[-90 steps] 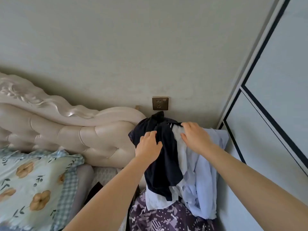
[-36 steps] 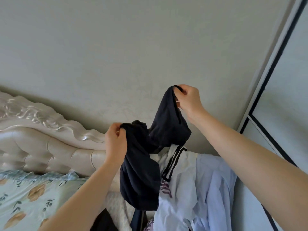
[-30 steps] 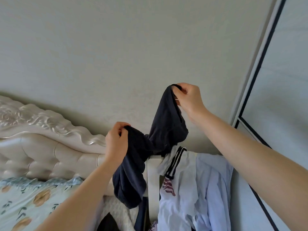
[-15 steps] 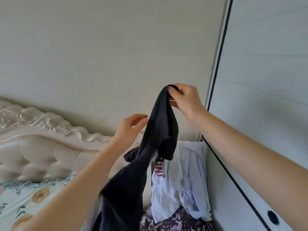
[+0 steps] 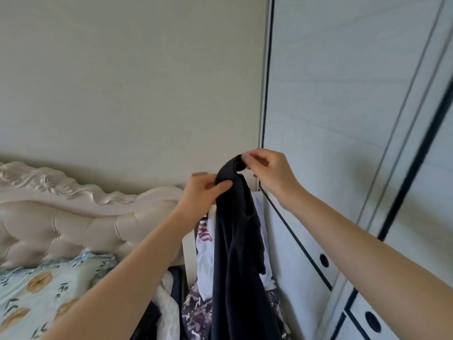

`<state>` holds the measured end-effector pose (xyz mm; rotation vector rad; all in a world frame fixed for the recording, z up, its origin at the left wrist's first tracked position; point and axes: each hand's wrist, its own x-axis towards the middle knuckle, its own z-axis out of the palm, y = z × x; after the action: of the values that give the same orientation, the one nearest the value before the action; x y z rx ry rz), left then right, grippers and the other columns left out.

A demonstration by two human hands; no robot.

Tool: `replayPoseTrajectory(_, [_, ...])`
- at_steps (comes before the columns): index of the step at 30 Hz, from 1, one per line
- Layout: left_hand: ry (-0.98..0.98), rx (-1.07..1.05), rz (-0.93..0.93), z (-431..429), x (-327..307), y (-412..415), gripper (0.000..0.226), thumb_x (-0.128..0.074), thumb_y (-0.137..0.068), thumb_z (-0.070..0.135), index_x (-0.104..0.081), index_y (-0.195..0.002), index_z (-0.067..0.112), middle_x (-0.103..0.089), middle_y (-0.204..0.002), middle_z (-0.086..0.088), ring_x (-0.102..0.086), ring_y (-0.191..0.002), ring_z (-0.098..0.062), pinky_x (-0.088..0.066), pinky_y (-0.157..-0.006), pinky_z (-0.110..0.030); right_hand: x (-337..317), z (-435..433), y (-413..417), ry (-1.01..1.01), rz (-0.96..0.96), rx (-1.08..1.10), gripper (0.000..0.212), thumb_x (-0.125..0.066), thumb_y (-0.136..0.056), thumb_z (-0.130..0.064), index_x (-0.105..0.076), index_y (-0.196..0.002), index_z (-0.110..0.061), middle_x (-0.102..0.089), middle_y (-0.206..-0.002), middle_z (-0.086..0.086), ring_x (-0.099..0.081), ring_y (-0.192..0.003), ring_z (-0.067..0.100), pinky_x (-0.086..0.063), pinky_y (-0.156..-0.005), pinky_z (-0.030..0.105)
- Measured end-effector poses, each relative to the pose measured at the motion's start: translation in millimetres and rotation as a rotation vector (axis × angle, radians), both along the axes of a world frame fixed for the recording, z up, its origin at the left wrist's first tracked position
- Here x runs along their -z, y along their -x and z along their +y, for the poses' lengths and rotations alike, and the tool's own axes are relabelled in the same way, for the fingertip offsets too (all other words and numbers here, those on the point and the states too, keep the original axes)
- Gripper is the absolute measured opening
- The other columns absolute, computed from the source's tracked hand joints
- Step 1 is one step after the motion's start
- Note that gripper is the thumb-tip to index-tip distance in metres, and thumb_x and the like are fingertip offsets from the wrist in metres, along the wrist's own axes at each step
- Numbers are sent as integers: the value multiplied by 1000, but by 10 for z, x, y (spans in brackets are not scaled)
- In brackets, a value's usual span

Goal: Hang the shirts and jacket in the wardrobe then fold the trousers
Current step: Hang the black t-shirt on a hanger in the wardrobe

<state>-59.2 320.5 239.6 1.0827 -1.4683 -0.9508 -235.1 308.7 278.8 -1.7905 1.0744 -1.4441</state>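
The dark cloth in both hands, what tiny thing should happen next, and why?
Probably draw the left hand sideways along the dark navy fabric garment to spread it: the right hand pinches its top close by, and it hangs bunched and narrow.

Navy garment (image 5: 235, 253), white shirt (image 5: 204, 263) — red lettering, purple mottled cloth (image 5: 196, 312), cream headboard (image 5: 73, 217), orange-flowered bedding (image 5: 36, 295)

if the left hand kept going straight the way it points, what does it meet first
The left hand grips the dark garment, so that fabric first; beyond it, likely the right hand pinching the garment's top; depth between them is unclear.
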Motion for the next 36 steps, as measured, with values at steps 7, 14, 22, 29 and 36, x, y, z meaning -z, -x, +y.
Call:
replayPoseTrajectory(7, [-54,84,111,444,-24,701,18,-65,-94,19,-74,-104,8,-77,-97,-6,-73,-94,-21,-59,-76,-27,660,660,937,-480,226,-143,29,-52,-94,-44,-70,-99,-22,-71,-100,-8,-65,-98,5,-49,-97,31])
replayPoseTrajectory(14, [-138,183,187,706,9,1200,22,-61,-97,22,-76,-92,6,-75,-92,-12,-73,-87,-24,-59,-76,-30,1028,1208,1457,-635,523,-230,19,-66,-88,-43,-68,-106,-41,-68,-105,-8,-62,-100,3,-41,-85,20])
replayPoseTrajectory(22, [-98,104,-130,558,109,1352,9,-68,-90,23,-71,-92,14,-75,-82,-3,-70,-75,-10,-56,-65,-24,1027,1379,1779,-527,381,100,20,-50,-97,-35,-63,-95,-19,-67,-84,3,-62,-72,13,-51,-72,23])
replayPoseTrajectory(29, [-7,359,-481,453,340,1429,34,-76,-81,31,-62,-113,33,-71,-94,12,-66,-86,0,-49,-75,-17,912,1515,1749,-395,294,266,18,-57,-96,-33,-67,-81,-29,-67,-68,-12,-59,-59,-7,-42,-53,6])
replayPoseTrajectory(36, [102,840,-628,665,433,1957,13,-77,-79,43,-73,-88,35,-67,-75,10,-58,-68,0,-43,-69,-17,819,1816,1772,-358,347,401,11,-67,-89,-31,-66,-86,-20,-70,-78,0,-63,-68,9,-47,-66,22])
